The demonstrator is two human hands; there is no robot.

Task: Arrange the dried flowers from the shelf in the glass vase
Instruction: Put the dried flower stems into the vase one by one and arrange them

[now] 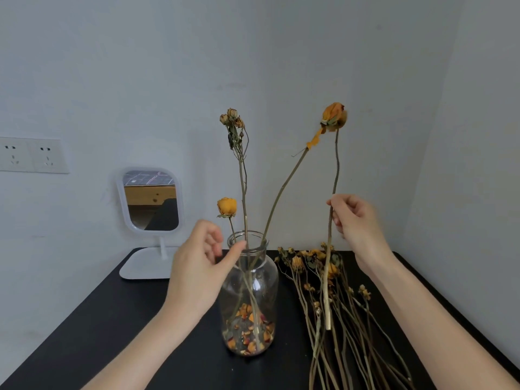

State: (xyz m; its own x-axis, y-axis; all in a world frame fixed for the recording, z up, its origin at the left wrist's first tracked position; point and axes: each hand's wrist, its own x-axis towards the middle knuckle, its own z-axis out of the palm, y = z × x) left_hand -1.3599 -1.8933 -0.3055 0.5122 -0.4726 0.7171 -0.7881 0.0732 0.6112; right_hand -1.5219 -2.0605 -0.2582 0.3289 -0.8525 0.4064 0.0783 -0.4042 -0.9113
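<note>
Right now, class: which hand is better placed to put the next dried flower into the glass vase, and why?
Right. The right hand already pinches a dried rose upright by its stem, beside the glass vase. The left hand holds no flower; its thumb touches the vase neck.

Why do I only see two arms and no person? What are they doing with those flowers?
The camera sits on the person's head, looking forward and down, so you see only their arms. No machine, just bare hands. The right hand pinches a dried rose by its stem, upright above the black table. The left hand rests its thumb on the neck of the glass vase. The vase holds three dried stems, with loose petals at the bottom. More dried flowers lie right of it. A white mirror stands behind, to the left.
</note>
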